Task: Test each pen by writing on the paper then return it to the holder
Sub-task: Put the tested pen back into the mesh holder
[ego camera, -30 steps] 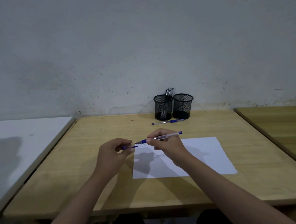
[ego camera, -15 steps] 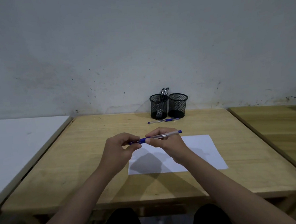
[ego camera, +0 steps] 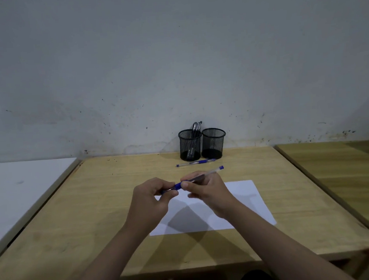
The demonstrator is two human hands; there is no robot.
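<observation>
My right hand (ego camera: 206,190) grips the clear barrel of a blue pen (ego camera: 211,172) held above the white paper (ego camera: 244,203). My left hand (ego camera: 150,199) pinches the pen's blue cap at its tip end, the cap meeting the pen. A second blue pen (ego camera: 195,162) lies on the wooden table in front of two black mesh holders. The left holder (ego camera: 190,145) contains a few pens; the right holder (ego camera: 214,143) looks empty. The paper shows no marks that I can make out.
The wooden table (ego camera: 92,212) ends at a front edge near my body. A white table (ego camera: 19,190) adjoins on the left, another wooden table (ego camera: 343,172) on the right. A grey wall rises right behind the holders.
My left hand brought the blue cap from apart onto the pen's tip. Both hands stayed above the paper's left part; the view shifted slightly.
</observation>
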